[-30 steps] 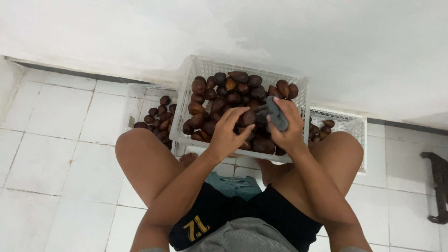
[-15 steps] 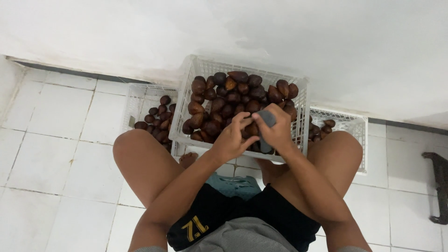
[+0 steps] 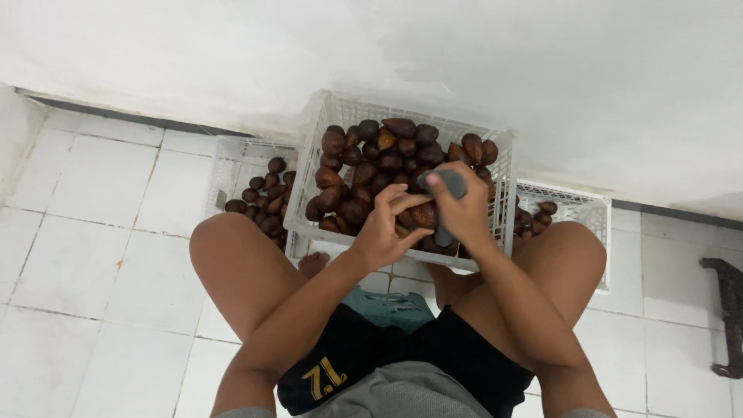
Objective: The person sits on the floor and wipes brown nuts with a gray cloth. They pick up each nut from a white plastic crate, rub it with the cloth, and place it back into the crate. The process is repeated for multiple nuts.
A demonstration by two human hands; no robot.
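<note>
Here the left hand (image 3: 381,231) grips a brown snake fruit (image 3: 419,214) over the heaped white crate (image 3: 505,166)'s near edge; the right hand (image 3: 462,210), clenched on a grey tool (image 3: 450,186), could slip off scaly skin onto fingers

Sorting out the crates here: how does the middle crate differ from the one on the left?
The middle crate is heaped to the brim with brown scaly fruit; the left crate holds only a small pile at its near end. The middle crate sits higher, between the knees, with both hands over it, left hand on a fruit; the left crate lies untouched on the floor. Both are white plastic lattice.
</note>
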